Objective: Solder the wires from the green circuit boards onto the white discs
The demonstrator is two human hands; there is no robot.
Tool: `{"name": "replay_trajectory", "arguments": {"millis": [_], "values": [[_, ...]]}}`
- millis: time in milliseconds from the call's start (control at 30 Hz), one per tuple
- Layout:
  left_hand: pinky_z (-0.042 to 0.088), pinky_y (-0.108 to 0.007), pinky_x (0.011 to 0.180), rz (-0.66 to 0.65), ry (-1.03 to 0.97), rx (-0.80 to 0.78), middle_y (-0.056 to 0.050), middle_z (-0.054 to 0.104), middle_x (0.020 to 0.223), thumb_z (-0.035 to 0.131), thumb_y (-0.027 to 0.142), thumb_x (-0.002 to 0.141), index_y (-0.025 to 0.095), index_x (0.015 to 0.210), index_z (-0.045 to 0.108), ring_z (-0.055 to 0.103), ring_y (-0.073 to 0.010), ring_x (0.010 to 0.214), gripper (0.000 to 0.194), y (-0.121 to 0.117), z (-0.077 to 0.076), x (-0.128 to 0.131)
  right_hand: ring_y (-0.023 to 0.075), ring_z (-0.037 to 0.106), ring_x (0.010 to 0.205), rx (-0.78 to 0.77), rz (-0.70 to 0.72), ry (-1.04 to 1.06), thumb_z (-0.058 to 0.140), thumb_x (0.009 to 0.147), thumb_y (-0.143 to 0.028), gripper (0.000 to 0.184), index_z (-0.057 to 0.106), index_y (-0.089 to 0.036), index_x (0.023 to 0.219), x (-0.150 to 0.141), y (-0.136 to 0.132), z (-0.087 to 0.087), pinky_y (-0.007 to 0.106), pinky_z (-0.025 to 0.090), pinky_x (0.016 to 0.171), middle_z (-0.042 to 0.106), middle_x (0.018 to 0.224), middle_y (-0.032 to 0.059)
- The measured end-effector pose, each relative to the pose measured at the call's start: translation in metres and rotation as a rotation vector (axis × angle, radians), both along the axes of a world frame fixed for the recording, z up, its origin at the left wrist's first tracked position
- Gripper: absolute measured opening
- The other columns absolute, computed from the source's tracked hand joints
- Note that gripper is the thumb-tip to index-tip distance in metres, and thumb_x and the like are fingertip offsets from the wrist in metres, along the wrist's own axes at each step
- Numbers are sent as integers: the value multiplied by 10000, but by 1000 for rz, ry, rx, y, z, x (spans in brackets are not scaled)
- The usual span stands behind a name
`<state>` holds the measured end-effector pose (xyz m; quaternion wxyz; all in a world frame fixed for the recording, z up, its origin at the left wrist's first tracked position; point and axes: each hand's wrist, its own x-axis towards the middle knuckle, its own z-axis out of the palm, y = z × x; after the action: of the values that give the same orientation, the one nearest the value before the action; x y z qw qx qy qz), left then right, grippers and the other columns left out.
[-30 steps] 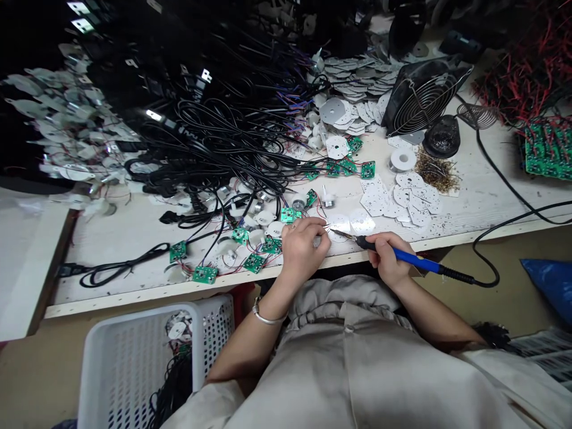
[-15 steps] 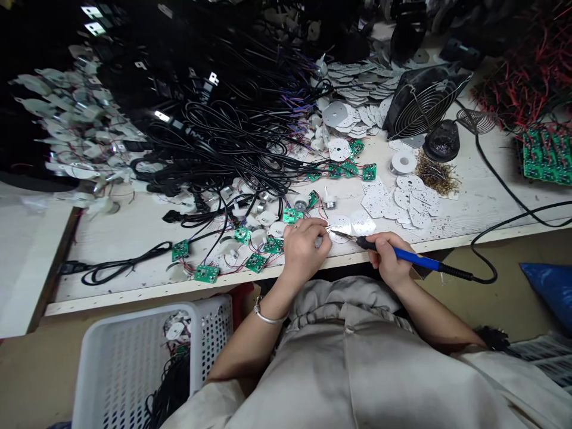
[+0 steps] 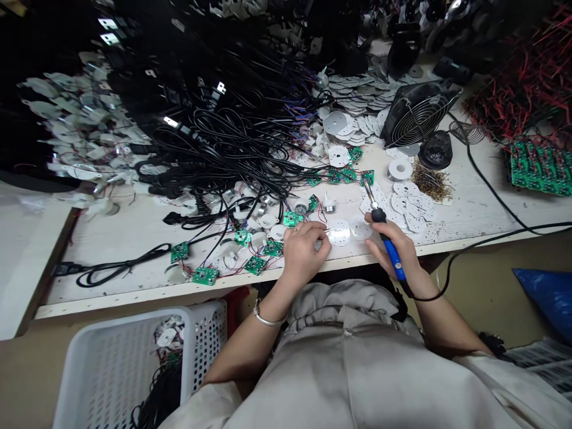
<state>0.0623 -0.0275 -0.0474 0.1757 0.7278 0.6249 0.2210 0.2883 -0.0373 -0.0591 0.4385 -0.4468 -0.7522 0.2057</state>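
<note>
Little of what the left hand (image 3: 305,249) holds can be made out: its fingers curl down to meet the thumb near the centre of the frame, hiding whatever may lie between them, so I cannot tell whether it pinches anything. Just beside its fingertips lies a thin, white, round perforated board (image 3: 338,233), its left edge close to the hand. To the right of the board, the right hand (image 3: 395,244) is closed loosely around a blue-and-black soldering iron (image 3: 392,256), its metal tip pointing up the frame; whether the tip touches anything is unclear.

Deep shadow swallows the upper left, where a heap of glossy black cables (image 3: 250,149) spreads towards small green circuit boards (image 3: 254,265) left of the left hand. A bundle of red-wired green boards (image 3: 540,167) is cut off at the right edge, and a pale perforated plastic basket (image 3: 189,345) at the bottom.

Beyond the iron, at upper right, stand a smooth white spool (image 3: 400,169), a tangle of brass-coloured shavings (image 3: 431,182) and a square black fan (image 3: 417,116) with a ringed wire guard, all on a white wooden bench (image 3: 120,226).
</note>
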Motion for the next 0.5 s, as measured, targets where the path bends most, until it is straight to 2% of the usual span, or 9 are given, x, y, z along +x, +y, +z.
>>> {"name": "replay_trajectory", "arguments": {"millis": [67, 133, 200, 267, 367, 433, 500], "values": [[383, -388, 831, -5, 1, 10, 2, 756, 1040, 622, 176, 825, 219, 716, 655, 659, -209, 983, 121, 0, -1, 0, 258, 649, 1198, 71, 62, -147, 596, 890, -161, 412, 533, -254, 1287, 6, 10, -2, 502, 551, 1019, 679, 1248, 111], [381, -388, 826, -9, 2, 21, -1, 755, 1047, 625, 174, 822, 219, 725, 657, 657, -215, 985, 112, -1, -1, 0, 246, 649, 1191, 128, 114, -257, 552, 903, -129, 445, 500, -252, 1327, 7, 16, -4, 577, 477, 1090, 681, 1223, 105], [378, -390, 823, -15, 2, 33, -5, 756, 1053, 622, 173, 827, 218, 733, 660, 656, -219, 983, 110, -2, -1, -1, 223, 663, 1158, 138, 152, -337, 519, 918, -113, 460, 476, -259, 1351, 6, 21, -6, 637, 371, 1154, 674, 1230, 100], [375, -390, 815, -21, 0, 45, -7, 758, 1052, 619, 174, 831, 216, 736, 661, 658, -219, 977, 113, -2, -2, -1, 211, 667, 1147, 120, 156, -383, 509, 927, -119, 470, 457, -270, 1369, 4, 23, -8, 649, 324, 1178, 666, 1244, 94], [375, -390, 808, -23, -10, 54, -2, 760, 1046, 623, 165, 827, 215, 733, 660, 663, -216, 972, 113, -2, -3, -2, 234, 648, 1188, 116, 118, -378, 554, 925, -169, 483, 451, -285, 1382, 5, 23, -10, 595, 425, 1136, 670, 1227, 88], [375, -392, 810, -24, -18, 62, 1, 759, 1050, 623, 165, 830, 217, 739, 662, 664, -215, 980, 112, -2, -5, -3, 262, 635, 1209, 103, 82, -361, 594, 916, -217, 478, 473, -282, 1373, 7, 20, -11, 530, 524, 1055, 652, 1262, 114], [375, -394, 812, -26, -26, 74, 1, 758, 1053, 619, 169, 835, 219, 748, 663, 664, -215, 984, 110, -3, -5, -4, 285, 630, 1216, 67, 66, -356, 621, 907, -260, 473, 499, -271, 1365, 8, 15, -10, 485, 572, 989, 626, 1306, 146]]}}
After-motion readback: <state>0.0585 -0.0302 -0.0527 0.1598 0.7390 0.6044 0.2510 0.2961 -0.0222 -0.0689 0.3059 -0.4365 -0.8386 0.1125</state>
